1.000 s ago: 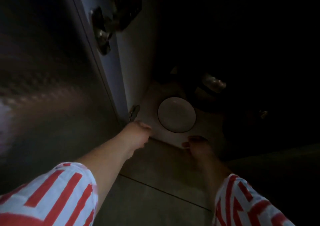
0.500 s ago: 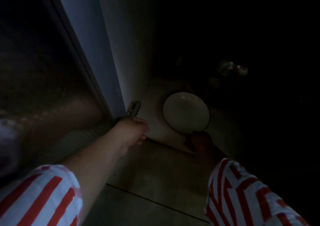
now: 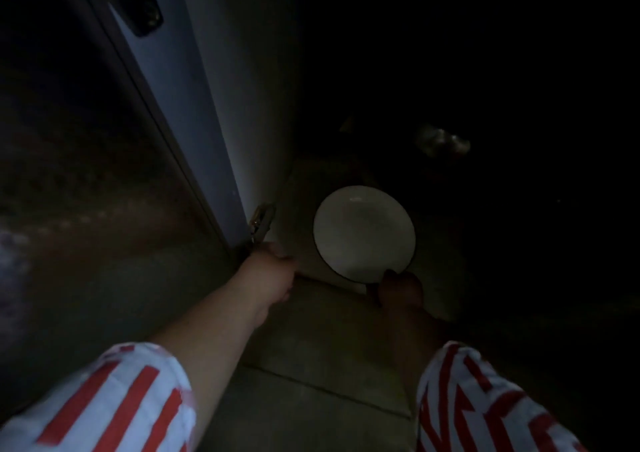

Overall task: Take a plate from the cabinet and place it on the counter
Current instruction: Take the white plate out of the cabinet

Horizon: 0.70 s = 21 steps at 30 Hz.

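A white round plate point(image 3: 363, 232) with a dark rim lies on the floor of a dark low cabinet. My right hand point(image 3: 400, 289) is at the plate's near edge, fingers closed on its rim. My left hand point(image 3: 273, 273) is curled at the bottom corner of the open cabinet door point(image 3: 194, 105), by the lower hinge point(image 3: 261, 221). Both arms wear red and white striped sleeves. The cabinet's back is hidden in darkness.
The door stands open on the left, with an upper hinge point(image 3: 145, 15) near the top. A faint shiny object point(image 3: 443, 142) sits deeper in the cabinet to the right. Tiled floor point(image 3: 311, 382) lies in front of the cabinet.
My right hand reached forward from the cabinet's front edge to the plate's near rim and closed on it. My left hand stayed at the door's bottom corner.
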Available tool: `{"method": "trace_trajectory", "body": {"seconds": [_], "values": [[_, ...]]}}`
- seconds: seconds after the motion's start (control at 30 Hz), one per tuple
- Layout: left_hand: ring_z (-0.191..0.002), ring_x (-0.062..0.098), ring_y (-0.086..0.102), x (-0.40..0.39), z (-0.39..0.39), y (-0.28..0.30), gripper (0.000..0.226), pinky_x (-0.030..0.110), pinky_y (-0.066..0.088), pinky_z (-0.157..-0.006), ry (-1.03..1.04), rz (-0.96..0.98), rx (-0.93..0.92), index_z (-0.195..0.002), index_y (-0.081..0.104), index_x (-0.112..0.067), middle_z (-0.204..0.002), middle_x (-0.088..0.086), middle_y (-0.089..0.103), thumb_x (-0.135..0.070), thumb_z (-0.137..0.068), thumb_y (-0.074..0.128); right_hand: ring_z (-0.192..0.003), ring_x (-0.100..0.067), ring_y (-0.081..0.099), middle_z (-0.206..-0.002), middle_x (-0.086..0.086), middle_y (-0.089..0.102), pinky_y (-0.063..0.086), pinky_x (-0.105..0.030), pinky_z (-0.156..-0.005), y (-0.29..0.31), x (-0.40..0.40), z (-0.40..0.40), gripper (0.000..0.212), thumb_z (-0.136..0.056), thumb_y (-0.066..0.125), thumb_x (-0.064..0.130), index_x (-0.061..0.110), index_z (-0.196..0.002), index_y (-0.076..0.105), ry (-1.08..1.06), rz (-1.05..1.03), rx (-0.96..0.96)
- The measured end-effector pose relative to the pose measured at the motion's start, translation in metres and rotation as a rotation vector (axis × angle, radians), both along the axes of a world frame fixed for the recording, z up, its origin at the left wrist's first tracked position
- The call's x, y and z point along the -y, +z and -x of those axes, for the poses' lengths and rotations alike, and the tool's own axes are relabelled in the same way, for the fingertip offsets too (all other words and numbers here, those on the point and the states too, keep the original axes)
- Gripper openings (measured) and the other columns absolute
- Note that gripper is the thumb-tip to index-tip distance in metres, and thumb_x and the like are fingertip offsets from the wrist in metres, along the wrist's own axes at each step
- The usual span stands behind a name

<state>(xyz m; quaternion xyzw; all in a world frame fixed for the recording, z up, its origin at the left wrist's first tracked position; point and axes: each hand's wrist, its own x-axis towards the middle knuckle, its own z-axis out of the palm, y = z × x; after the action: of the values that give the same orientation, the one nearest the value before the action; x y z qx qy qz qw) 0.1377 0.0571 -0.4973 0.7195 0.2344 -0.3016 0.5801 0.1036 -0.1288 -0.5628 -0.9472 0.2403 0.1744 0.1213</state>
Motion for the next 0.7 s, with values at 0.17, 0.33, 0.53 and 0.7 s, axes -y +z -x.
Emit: {"method": "trace_trajectory", "body": {"seconds": [0.17, 0.33, 0.53, 0.7], "values": [[-0.114, 0.037, 0.055, 0.008, 0.033, 0.052, 0.06, 0.044, 0.052, -0.089, -0.019, -0.077, -0.102, -0.147, 0.025, -0.023, -0.14, 0.014, 0.047, -0.025, -0.092, 0.047, -0.116, -0.032, 0.055, -0.126, -0.023, 0.057, 0.043, -0.033, -0.091, 0.068, -0.009, 0.052, 0.03, -0.097, 0.031, 0.006, 0.0, -0.117, 0.053, 0.106, -0.026, -0.085], [-0.108, 0.031, 0.054, 0.005, 0.057, 0.128, 0.053, 0.039, 0.052, -0.076, -0.017, -0.036, -0.107, -0.143, 0.03, -0.03, -0.129, 0.005, 0.051, -0.019, -0.092, 0.038, -0.108, -0.039, 0.058, -0.117, -0.024, 0.062, 0.049, -0.044, -0.09, 0.159, -0.022, 0.095, 0.027, -0.094, 0.043, 0.014, -0.002, -0.112, 0.054, -0.247, -0.333, -0.098], [-0.11, 0.031, 0.055, -0.01, 0.092, 0.22, 0.058, 0.036, 0.054, -0.058, -0.011, -0.107, -0.146, -0.137, 0.035, -0.036, -0.134, 0.003, 0.051, -0.012, -0.085, 0.031, -0.077, -0.032, 0.067, -0.084, -0.014, 0.067, 0.057, -0.034, -0.063, 0.269, -0.031, 0.143, 0.023, -0.09, 0.04, 0.014, 0.014, -0.106, 0.058, -0.559, -0.629, -0.027], [-0.096, 0.032, 0.059, -0.03, 0.116, 0.294, 0.033, 0.04, 0.054, -0.061, -0.039, -0.159, -0.155, -0.11, 0.047, -0.017, -0.121, 0.012, 0.057, -0.004, -0.084, 0.032, -0.079, -0.029, 0.066, -0.084, -0.01, 0.064, 0.06, -0.041, -0.072, 0.348, -0.033, 0.163, 0.022, -0.092, 0.041, 0.015, 0.01, -0.105, 0.058, -0.508, -0.679, -0.097]]}}
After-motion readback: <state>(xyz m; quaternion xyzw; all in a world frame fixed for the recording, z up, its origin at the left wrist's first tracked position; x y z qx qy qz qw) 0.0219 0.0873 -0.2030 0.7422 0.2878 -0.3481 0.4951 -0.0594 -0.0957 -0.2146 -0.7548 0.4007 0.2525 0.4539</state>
